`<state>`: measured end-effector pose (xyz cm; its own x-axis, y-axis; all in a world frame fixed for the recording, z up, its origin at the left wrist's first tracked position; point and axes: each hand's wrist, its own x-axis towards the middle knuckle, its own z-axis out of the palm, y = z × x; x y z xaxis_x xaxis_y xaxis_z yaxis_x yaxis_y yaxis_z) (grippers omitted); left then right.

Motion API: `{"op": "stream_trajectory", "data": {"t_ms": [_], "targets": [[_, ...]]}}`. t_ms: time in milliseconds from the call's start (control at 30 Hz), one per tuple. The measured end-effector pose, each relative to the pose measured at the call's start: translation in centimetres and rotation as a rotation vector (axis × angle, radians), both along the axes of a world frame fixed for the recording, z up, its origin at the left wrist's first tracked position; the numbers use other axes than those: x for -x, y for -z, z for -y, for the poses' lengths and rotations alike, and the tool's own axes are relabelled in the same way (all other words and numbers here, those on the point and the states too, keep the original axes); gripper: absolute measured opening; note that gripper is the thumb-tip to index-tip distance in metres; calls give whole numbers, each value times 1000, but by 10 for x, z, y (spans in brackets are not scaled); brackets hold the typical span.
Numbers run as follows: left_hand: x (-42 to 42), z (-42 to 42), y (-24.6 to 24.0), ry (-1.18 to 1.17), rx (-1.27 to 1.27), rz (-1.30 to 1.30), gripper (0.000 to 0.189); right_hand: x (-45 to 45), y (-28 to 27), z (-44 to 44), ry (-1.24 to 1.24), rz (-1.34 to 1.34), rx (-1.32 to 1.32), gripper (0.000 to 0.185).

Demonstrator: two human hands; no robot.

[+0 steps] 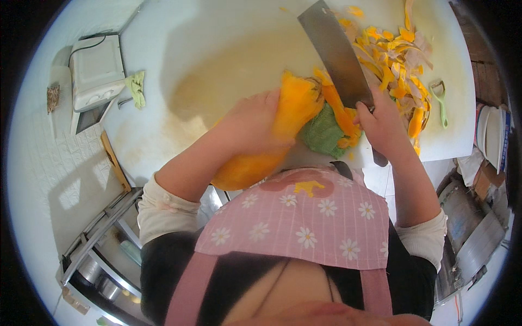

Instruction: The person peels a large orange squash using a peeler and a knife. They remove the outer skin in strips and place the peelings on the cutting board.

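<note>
My left hand [257, 122] grips a long, peeled orange squash [297, 106] and partly covers it. The squash's stem end tilts up to the right, and its fat end lies below my wrist. In my right hand [381, 120] is a cleaver [338, 57] with a broad, dark metal blade pointing up and away from me. The blade is beside the stem end; whether it touches the squash I cannot tell. Under the blade a strip of orange peel [337, 104] lies over a crumpled green cloth [322, 132].
A heap of orange peelings [393, 61] covers the right of the white tabletop [228, 24]. Beside it lies a green-handled peeler [441, 104]. At the left stand a white countertop oven [98, 73] and a light green cloth [136, 89]. A metal rack [102, 240] is at lower left.
</note>
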<state>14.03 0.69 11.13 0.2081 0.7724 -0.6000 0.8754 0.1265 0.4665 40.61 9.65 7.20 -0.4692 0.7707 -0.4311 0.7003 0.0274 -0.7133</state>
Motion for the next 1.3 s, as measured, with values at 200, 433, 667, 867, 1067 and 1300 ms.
{"op": "stream_trajectory", "data": {"t_ms": [200, 433, 667, 867, 1067, 1300], "targets": [[-19, -14, 12, -17, 85, -211, 91, 9, -10, -19, -148, -33, -81, 40], [-19, -20, 19, -43, 124, -189, 82, 34, -28, -39, -331, 43, -51, 38], [-16, -16, 28, 36, -6, -180, 73, 51, -33, -65, -466, 191, 25, 36], [-13, -19, 23, 42, 86, -156, 76, 64, -45, -69, -507, 226, 83, 29], [-16, -19, 22, 68, 64, -181, 75, 81, -51, -58, -584, 317, 35, 25], [-17, -17, 26, 107, -5, -208, 74, 103, -62, -62, -610, 460, 124, 28]]}}
